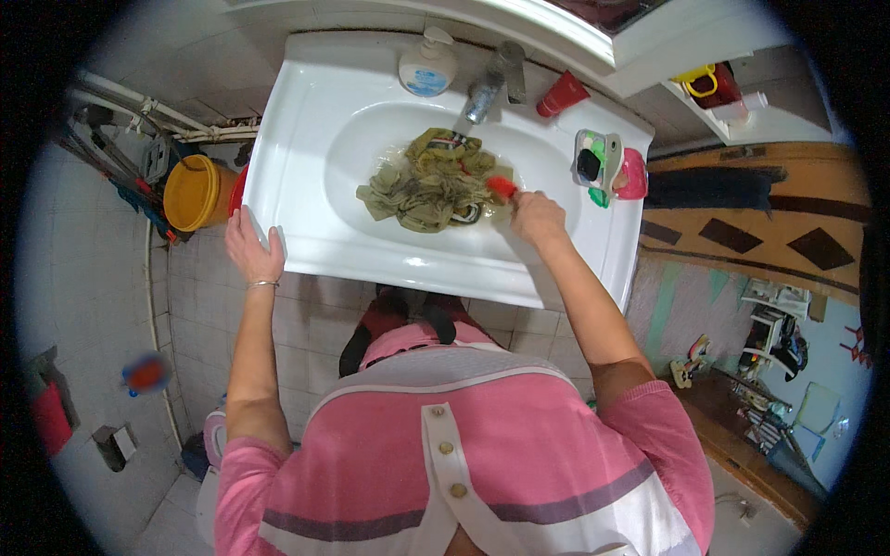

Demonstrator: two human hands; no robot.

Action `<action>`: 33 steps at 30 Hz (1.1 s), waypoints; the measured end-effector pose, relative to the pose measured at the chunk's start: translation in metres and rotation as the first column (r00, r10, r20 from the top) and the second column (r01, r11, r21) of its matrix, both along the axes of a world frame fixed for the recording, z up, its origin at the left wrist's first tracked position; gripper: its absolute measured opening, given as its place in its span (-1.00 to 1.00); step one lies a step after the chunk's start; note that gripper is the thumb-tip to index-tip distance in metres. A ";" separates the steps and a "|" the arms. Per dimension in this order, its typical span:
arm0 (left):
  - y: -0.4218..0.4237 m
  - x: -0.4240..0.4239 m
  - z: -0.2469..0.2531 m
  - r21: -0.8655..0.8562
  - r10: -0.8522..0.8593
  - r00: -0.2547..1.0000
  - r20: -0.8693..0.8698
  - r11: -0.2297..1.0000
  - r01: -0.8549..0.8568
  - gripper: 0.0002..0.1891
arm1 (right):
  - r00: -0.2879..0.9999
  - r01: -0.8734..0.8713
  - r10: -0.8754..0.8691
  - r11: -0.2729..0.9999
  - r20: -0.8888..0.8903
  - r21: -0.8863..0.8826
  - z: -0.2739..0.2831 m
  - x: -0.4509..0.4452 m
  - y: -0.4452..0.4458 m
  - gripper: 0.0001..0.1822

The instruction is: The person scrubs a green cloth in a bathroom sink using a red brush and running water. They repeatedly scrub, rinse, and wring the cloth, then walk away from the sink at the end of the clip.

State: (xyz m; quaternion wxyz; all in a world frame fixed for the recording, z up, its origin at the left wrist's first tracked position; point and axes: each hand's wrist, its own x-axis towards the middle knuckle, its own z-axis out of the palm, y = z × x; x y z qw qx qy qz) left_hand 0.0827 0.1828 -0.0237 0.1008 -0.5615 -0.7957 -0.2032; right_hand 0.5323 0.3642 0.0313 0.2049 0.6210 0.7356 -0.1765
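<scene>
In the head view, my right hand (pixel 539 219) is closed around the handle of a red brush (pixel 502 186), whose blurred head touches the right side of a wet olive-green garment (pixel 417 198). Crumpled, with striped trim showing, the garment lies in the bowl of a white washbasin (pixel 295 201). Water glistens around the cloth. My left hand (pixel 254 247) rests on the basin's front left edge, thumb apart from the fingers, holding nothing. A metal faucet (pixel 490 87) stands behind the bowl; its spout points down toward the garment.
On the basin's back ledge stand a pump soap bottle (pixel 426 66) and a red tube (pixel 562 94). A soap dish (pixel 598 156) and a pink container (pixel 631 174) sit at the right rim. A yellow bucket (pixel 191 194) is left of the basin.
</scene>
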 end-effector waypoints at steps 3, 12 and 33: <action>0.002 0.003 0.001 -0.074 0.029 0.999 -0.017 0.997 -0.030 -0.25 | 0.995 0.089 -0.093 0.990 0.037 0.105 -0.037 0.008 -0.011 -0.67; 0.064 0.103 0.026 -0.026 -0.486 0.862 0.146 0.869 0.494 -0.59 | 0.907 0.267 -0.261 0.963 -0.331 -0.027 -0.001 0.077 -0.002 -0.62; 0.256 0.309 -0.062 -0.362 -0.570 0.821 -0.013 0.768 0.528 -0.87 | 0.721 0.402 -0.351 0.914 -0.597 -0.051 0.015 0.153 -0.117 -0.46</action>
